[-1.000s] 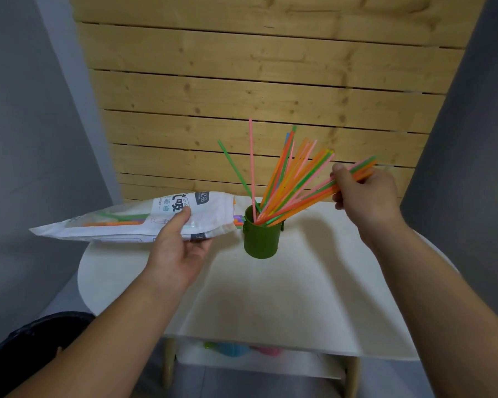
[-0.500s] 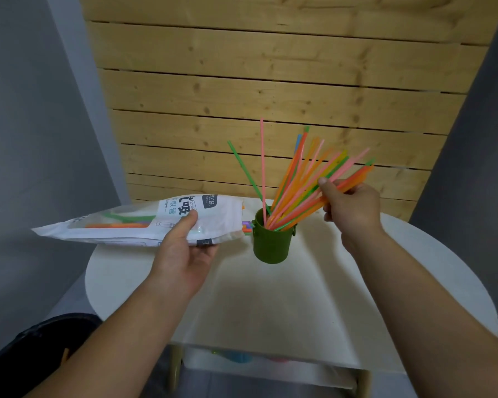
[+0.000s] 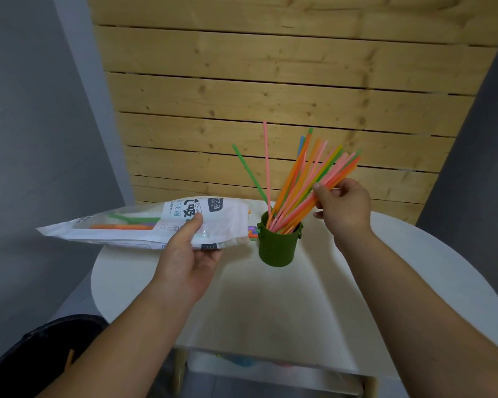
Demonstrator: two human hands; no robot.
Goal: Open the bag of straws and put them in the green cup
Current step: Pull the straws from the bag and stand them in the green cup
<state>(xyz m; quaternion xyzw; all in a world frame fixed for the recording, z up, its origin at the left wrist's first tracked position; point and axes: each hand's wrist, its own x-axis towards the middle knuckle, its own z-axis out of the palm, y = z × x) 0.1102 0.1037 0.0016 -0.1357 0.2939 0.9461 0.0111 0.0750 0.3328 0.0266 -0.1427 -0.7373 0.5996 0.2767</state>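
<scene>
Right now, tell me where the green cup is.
The green cup stands upright on the white table, centre of the head view, just right of the straw bag's open end.

One head-worn wide-angle view looks forward and down, close over a round white table (image 3: 385, 297), facing a wooden slat wall (image 3: 270, 81)

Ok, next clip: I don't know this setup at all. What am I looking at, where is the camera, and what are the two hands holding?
No machine here: a person works bare-handed, filmed by a wide-angle camera on their head, looking forward and down. The left hand holds an opened straw bag sideways, its mouth beside the green cup; a few straws remain inside. The right hand has its grip on a bunch of coloured straws whose lower ends sit in the cup. The cup stands on a round white table before a wooden slat wall.
</scene>
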